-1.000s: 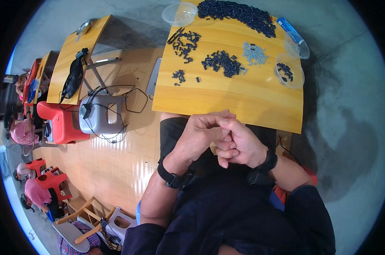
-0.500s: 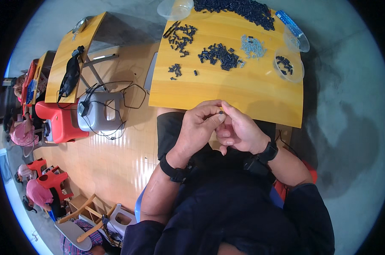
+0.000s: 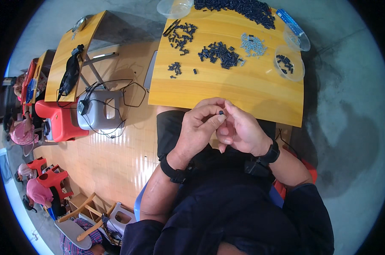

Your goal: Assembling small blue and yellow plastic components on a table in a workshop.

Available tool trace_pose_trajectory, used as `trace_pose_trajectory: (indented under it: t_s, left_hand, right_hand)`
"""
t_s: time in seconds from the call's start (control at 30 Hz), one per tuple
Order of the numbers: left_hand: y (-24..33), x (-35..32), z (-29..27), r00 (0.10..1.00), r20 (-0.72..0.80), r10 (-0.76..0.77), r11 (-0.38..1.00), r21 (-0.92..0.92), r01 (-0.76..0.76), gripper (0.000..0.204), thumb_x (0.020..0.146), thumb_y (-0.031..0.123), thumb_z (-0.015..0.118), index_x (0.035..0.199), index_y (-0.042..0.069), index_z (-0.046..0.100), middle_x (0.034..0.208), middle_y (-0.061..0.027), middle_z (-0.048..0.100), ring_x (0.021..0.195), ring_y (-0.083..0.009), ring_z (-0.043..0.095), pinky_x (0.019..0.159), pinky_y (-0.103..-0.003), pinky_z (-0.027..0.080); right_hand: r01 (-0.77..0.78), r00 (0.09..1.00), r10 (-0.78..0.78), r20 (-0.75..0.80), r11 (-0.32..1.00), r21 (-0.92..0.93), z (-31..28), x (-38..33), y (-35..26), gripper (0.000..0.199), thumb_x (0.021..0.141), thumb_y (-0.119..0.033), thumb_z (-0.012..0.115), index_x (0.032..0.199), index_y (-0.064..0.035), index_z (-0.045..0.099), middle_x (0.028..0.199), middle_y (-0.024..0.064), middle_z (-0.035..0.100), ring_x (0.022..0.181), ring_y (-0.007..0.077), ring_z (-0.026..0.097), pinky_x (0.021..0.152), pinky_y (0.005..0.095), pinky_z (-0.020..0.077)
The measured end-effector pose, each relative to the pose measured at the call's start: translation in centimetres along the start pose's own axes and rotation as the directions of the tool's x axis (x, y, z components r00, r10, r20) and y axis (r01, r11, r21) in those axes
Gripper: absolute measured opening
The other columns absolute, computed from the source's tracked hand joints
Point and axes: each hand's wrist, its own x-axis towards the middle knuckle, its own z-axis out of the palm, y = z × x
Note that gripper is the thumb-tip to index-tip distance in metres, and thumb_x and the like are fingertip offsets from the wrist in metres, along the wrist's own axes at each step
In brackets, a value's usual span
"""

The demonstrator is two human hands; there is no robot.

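- The yellow wood-grain tabletop is the broadest thing in front of the person, its near edge just beyond the hands.
- A dense heap of small black cylindrical pieces spreads along its far edge.
- The left hand is above the lap, its thumb and index finger pinched together on one small piece.
- The right hand is close against it, fingers partly curled and tips meeting the left hand's; whether they grip anything I cannot tell.
- A clear round plastic bowl at the right edge contains several black pieces; another clear bowl sits at the far left corner.
- A middle pile of black pieces lies left of a pile of tiny silvery parts.
- A blue box, long and narrow, is at the far right corner.
- Black tweezers lie at the left edge, beside scattered dark parts.
- Smallest is the held black piece, its dark end showing at the left fingertips.
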Motion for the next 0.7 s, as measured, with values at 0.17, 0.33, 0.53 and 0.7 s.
trace_pose_trajectory:
  t_s: [0.17, 0.33, 0.53, 0.7]
  left_hand:
    - [-0.2, 0.1, 0.2, 0.999, -0.051, 0.004, 0.997, -0.08, -0.008, 0.011, 0.088, 0.0, 0.058, 0.097, -0.005, 0.064, 0.123, -0.013, 0.054, 0.105, -0.0172, 0.056, 0.089, -0.029, 0.046]
    - [-1.7, 0.5, 0.3, 0.999, -0.05, -0.006, 0.985, -0.173, -0.003, 0.013, 0.084, -0.001, 0.063, 0.096, -0.002, 0.067, 0.122, -0.0141, 0.054, 0.107, -0.0175, 0.056, 0.091, -0.029, 0.045]
    - [-3.4, 2.4, 0.7, 0.991, -0.024, -0.133, 0.971, -0.205, 0.125, 0.022, 0.086, 0.001, 0.062, 0.107, -0.003, 0.062, 0.103, -0.0065, 0.063, 0.092, -0.0145, 0.062, 0.082, -0.026, 0.049]
    - [-6.1, 7.0, -3.9, 0.886, -0.455, -0.09, 0.969, 0.164, 0.182, 0.021, 0.087, 0.01, 0.06, 0.1, -0.006, 0.064, 0.082, -0.0061, 0.065, 0.073, -0.0136, 0.063, 0.061, -0.023, 0.049]
  right_hand:
    - [0.018, 0.998, -0.019, 0.053, 1.0, 0.02, -0.9, 0.2, -0.5, 0.038, 0.099, -0.039, 0.039, 0.089, -0.0058, 0.052, 0.067, 0.0023, 0.05, 0.051, 0.0128, 0.05, 0.05, 0.0336, 0.0542]
    - [0.022, 1.0, -0.022, -0.003, 0.999, -0.048, -2.0, -0.2, -0.8, 0.028, 0.097, -0.03, 0.05, 0.088, -0.0037, 0.055, 0.067, 0.0, 0.05, 0.052, 0.0107, 0.051, 0.049, 0.0317, 0.0539]
    - [0.199, 0.964, -0.219, -0.151, 0.971, -0.135, -5.6, -0.5, -2.6, 0.023, 0.095, -0.025, 0.053, 0.089, -0.0032, 0.056, 0.067, -0.0006, 0.051, 0.051, 0.0097, 0.05, 0.05, 0.0302, 0.0528]
    - [0.487, 0.803, -0.492, -0.337, 0.867, -0.107, -10.6, -0.6, -9.7, 0.015, 0.095, -0.019, 0.054, 0.09, -0.0055, 0.057, 0.068, -0.0016, 0.053, 0.056, 0.0097, 0.052, 0.055, 0.0292, 0.051]
